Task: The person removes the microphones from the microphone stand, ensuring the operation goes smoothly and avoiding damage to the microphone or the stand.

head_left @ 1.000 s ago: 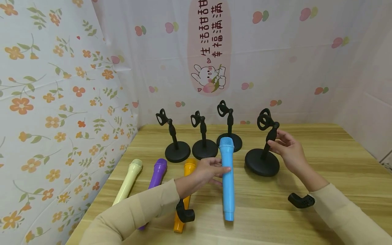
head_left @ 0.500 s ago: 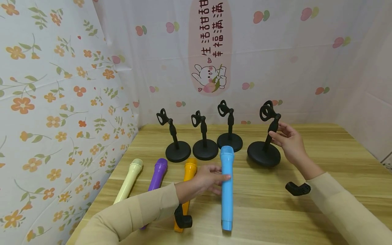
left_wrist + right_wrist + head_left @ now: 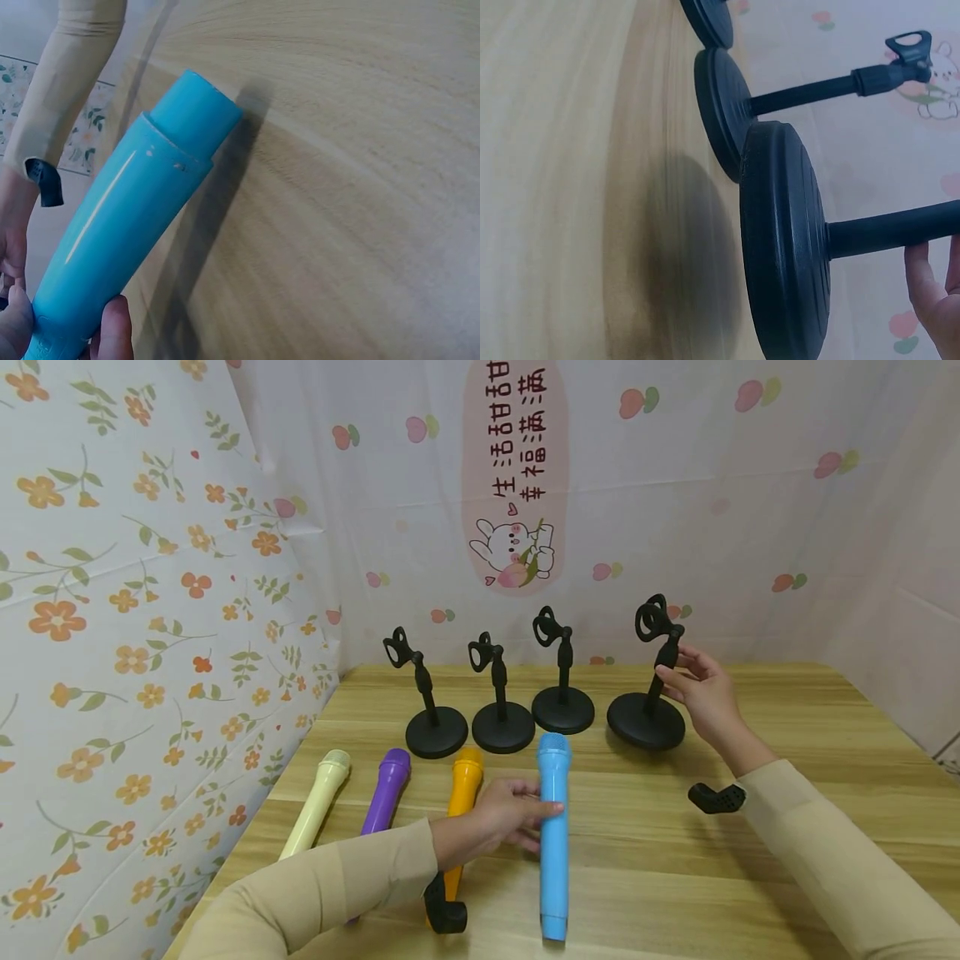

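Observation:
My left hand point(image 3: 508, 817) grips a blue microphone point(image 3: 554, 860) around its middle, head end pointing away from me. The left wrist view shows the tail of this blue microphone point(image 3: 127, 210) and its shadow on the wood. At the right, my right hand point(image 3: 703, 693) pinches the stem of a black microphone stand point(image 3: 647, 722). In the right wrist view the round base of that stand point(image 3: 784, 247) hangs a little off the table, over its shadow. Fingertips point(image 3: 922, 277) touch the stem there.
Several black stands, one of them a short stand point(image 3: 502, 727), line the back of the wooden table point(image 3: 795, 735). A cream microphone point(image 3: 315, 802), a purple microphone point(image 3: 386, 789) and an orange microphone point(image 3: 466, 781) lie at the left. A patterned curtain point(image 3: 675, 510) hangs behind.
My right hand has raised the stand and carried it back toward the row. My left hand has drawn the blue microphone nearer to me. The other stands and microphones have stayed in place.

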A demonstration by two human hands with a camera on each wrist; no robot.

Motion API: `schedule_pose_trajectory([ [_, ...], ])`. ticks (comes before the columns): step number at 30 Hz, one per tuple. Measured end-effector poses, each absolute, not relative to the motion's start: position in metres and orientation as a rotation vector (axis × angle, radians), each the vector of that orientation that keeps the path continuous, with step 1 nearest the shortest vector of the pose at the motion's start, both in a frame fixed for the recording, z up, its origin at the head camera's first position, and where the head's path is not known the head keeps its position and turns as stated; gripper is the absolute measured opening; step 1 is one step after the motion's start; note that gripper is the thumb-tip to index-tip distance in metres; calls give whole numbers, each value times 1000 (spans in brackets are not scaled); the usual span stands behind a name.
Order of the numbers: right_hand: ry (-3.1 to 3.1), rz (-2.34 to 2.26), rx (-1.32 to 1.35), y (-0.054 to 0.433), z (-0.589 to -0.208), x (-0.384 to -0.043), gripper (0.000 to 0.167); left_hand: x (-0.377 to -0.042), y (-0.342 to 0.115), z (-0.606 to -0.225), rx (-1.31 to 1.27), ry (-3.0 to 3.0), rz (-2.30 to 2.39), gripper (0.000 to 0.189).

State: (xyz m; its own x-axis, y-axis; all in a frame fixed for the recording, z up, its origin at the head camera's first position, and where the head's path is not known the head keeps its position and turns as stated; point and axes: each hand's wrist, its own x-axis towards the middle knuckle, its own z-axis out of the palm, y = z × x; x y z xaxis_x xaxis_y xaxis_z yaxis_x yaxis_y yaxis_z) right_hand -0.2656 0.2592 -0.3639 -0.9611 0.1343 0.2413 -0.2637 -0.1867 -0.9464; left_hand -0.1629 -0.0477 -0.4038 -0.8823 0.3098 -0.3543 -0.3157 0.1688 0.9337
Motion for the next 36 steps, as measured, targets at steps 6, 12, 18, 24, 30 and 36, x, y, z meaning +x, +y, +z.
schedule_pose_trajectory([
  [6,-1825,2223,118,261,-363,-275,35,-160,-47,-409,-32,2000,1767,38],
  [12,-1797,2251,128,262,-364,-282,33,-158,-47,-413,-33,2002,1787,38],
  [18,-1818,2251,93,261,-366,-289,32,-158,-47,-417,-55,2016,1795,36],
  [24,-1823,2236,53,261,-368,-295,32,-158,-47,-418,-67,2040,1782,36],
  [30,-1837,2205,19,260,-371,-300,34,-157,-46,-417,-71,2081,1734,35],
  [36,-1829,2213,0,262,-375,-306,37,-157,-43,-420,-85,2093,1726,34],
])
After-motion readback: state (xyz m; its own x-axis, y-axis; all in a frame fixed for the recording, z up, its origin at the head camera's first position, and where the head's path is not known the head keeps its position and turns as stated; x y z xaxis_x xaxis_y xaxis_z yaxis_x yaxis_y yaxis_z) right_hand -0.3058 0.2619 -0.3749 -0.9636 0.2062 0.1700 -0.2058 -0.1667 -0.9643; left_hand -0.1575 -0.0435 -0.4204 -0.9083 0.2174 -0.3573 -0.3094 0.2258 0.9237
